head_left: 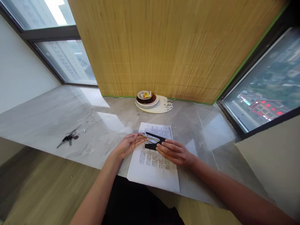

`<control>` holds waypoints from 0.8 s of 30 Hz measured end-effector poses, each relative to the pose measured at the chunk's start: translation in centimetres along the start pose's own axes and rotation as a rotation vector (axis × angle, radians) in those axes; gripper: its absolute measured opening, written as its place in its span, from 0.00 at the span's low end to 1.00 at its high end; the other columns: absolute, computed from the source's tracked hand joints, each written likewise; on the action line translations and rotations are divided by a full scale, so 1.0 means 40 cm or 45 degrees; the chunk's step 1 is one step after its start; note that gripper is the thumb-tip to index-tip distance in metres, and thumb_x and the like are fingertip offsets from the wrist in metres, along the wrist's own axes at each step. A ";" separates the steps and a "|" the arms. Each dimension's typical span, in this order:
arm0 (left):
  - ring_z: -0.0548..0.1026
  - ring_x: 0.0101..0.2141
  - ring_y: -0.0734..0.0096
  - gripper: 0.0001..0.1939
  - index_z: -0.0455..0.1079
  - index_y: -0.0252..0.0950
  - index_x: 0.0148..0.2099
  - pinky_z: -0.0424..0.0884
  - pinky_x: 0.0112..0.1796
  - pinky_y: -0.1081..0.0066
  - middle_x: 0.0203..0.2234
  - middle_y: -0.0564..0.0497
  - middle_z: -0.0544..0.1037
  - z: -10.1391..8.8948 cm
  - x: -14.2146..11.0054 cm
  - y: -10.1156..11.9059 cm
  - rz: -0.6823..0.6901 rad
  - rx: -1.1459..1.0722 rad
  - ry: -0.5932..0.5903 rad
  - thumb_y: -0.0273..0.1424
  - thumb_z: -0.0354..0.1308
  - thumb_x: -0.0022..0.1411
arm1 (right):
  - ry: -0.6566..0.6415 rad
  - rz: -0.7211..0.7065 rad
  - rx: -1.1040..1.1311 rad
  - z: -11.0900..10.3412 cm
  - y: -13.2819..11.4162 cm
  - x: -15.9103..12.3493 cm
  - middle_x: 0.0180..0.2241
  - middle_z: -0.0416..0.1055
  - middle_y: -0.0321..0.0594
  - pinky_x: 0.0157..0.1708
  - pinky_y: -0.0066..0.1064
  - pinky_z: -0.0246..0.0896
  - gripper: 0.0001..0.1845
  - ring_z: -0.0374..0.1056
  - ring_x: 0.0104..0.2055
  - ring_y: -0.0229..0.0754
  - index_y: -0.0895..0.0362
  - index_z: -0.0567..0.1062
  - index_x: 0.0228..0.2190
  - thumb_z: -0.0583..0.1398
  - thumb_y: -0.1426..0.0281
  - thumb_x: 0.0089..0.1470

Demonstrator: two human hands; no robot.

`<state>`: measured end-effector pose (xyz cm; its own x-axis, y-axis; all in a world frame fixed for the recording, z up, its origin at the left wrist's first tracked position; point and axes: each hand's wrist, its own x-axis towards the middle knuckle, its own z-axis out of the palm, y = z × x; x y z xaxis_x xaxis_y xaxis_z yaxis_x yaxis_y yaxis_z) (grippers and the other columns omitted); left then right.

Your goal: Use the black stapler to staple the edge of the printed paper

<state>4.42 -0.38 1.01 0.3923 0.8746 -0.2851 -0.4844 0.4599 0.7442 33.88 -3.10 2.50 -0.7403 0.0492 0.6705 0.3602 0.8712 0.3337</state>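
Note:
A black stapler (pixel 153 146) is spread open above the printed sheets, with its silver metal staple channel showing between the two black arms. My right hand (pixel 175 152) grips the stapler's hinge end from the right, fingers wrapped round it. From the left, my left hand (pixel 131 143) has its thumb and fingers closed at the tip of the metal channel. Whether a small staple strip is also between those fingers is too fine to make out. Beneath both hands lie white papers (pixel 153 179) covered in printed text, close to the front edge of the counter.
Toward the back, a stack of plates (pixel 152 104) stands by the bamboo blind (pixel 164 56). A bunch of keys (pixel 69 136) lies on the left of the grey marble counter (pixel 42 109). Windows (pixel 267 78) flank the counter on both sides.

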 end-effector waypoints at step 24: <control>0.85 0.42 0.65 0.10 0.81 0.26 0.44 0.79 0.50 0.73 0.43 0.37 0.85 -0.001 -0.007 0.004 -0.013 0.196 -0.026 0.30 0.67 0.66 | -0.141 0.129 0.214 -0.049 0.006 0.025 0.53 0.79 0.24 0.50 0.21 0.77 0.32 0.78 0.44 0.33 0.40 0.69 0.64 0.60 0.80 0.66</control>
<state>4.21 -0.53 1.18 0.4129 0.8660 -0.2820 -0.3552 0.4382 0.8257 34.34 -3.81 4.55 -0.7663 0.1863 0.6149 0.3435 0.9276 0.1471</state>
